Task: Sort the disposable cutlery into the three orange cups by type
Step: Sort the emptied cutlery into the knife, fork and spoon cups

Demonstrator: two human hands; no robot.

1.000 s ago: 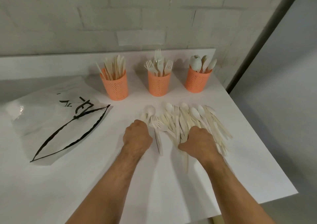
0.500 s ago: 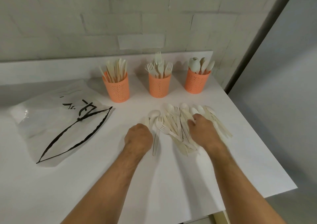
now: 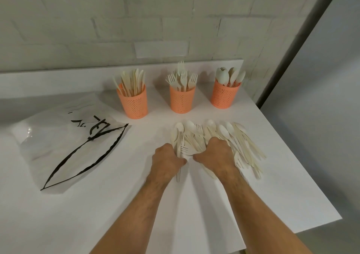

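Loose heap of cream disposable plastic cutlery (image 3: 220, 140) on white bench (image 3: 116, 205), long axes mostly pointing away from you. Both hands on heap's near edge: left hand (image 3: 168, 160) curled around few pieces at left end; right hand (image 3: 215, 154) curled into middle, grasp unclear. Three orange perforated cups (image 3: 182, 100) beyond heap; fork cup straight ahead.

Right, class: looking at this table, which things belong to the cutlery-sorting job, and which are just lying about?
Belong to the job:
- knife cup
- fork cup
- spoon cup
- loose cutlery pile, spoons, forks and knives mixed
- left hand, gripping some pieces
- right hand, on the pile

Just lying about:
- clear plastic bag, left of the pile
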